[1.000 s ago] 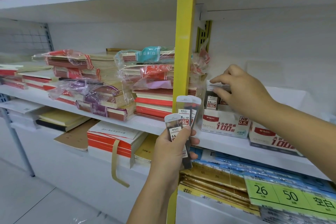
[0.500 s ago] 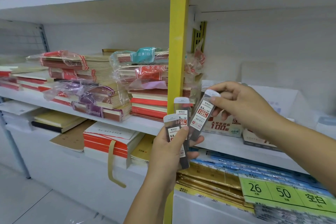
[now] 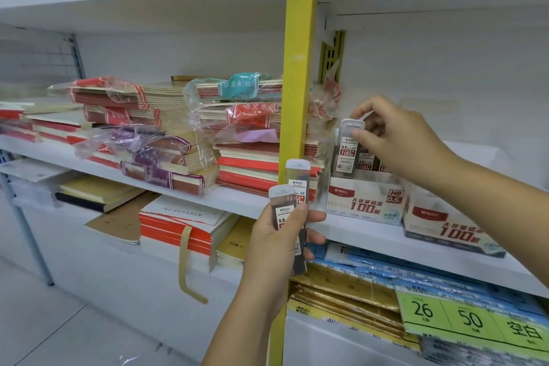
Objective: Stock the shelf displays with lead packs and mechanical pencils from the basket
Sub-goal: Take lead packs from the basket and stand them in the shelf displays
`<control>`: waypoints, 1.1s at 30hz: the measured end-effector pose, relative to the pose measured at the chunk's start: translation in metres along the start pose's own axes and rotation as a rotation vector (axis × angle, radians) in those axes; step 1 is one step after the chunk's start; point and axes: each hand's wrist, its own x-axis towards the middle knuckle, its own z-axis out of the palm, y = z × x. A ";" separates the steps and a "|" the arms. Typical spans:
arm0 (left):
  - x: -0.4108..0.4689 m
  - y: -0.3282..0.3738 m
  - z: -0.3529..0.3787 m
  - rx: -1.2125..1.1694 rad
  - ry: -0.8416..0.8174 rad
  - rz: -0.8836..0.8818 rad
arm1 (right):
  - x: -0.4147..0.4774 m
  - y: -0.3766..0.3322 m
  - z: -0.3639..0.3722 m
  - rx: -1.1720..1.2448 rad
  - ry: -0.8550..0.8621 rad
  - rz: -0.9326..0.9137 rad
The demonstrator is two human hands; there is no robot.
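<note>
My left hand (image 3: pixel 276 242) holds two clear lead packs (image 3: pixel 289 211) with white caps, upright in front of the yellow shelf post. My right hand (image 3: pixel 395 140) pinches the white cap of a third lead pack (image 3: pixel 346 151), upright, its lower end inside the white display box (image 3: pixel 364 202) printed "100" and "HB 0.5" on the middle shelf. More lead packs stand in that box behind it. A second, similar display box (image 3: pixel 445 226) sits just to its right. No basket or mechanical pencils are in view.
A yellow upright post (image 3: pixel 298 68) splits the shelving. Left of it lie plastic-wrapped notebook stacks (image 3: pixel 166 134) and red-edged pads (image 3: pixel 181 226) below. Under the display boxes are gold and blue paper packs (image 3: pixel 344 285) and green price tags (image 3: pixel 472 318). Bare white shelf board (image 3: pixel 505 157) extends right.
My right hand took one lead pack from the bundle in my left hand, then carried it up and right into the display box. My left hand stayed put with two packs.
</note>
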 end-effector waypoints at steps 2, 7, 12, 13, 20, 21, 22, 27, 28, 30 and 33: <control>-0.001 0.000 0.001 0.009 -0.015 -0.002 | 0.007 0.002 0.002 -0.047 0.010 -0.009; -0.003 0.004 0.002 0.005 -0.049 0.005 | 0.007 0.007 0.012 -0.274 -0.051 -0.014; -0.005 0.003 0.005 0.023 -0.078 0.028 | -0.015 -0.003 0.008 -0.286 0.001 -0.029; -0.005 0.003 0.006 0.019 -0.090 0.037 | -0.023 -0.008 0.007 -0.184 -0.024 -0.027; -0.003 -0.005 0.018 0.007 -0.157 0.027 | -0.050 -0.025 0.003 0.360 -0.173 0.138; -0.003 -0.005 0.019 0.028 -0.153 0.019 | -0.047 -0.021 -0.003 0.392 -0.099 0.152; -0.002 -0.005 0.019 0.066 -0.141 0.023 | -0.043 -0.017 -0.012 0.412 -0.020 0.160; 0.003 -0.006 0.017 0.164 -0.108 0.014 | -0.022 0.004 -0.040 0.084 0.110 0.060; 0.003 -0.007 0.016 0.153 -0.114 0.011 | -0.019 0.007 -0.038 0.001 0.078 0.047; 0.002 -0.005 0.017 0.124 -0.122 0.021 | -0.016 0.011 -0.031 -0.092 0.009 0.025; 0.002 -0.004 0.019 0.091 -0.108 0.045 | -0.012 0.016 -0.022 -0.123 -0.065 0.030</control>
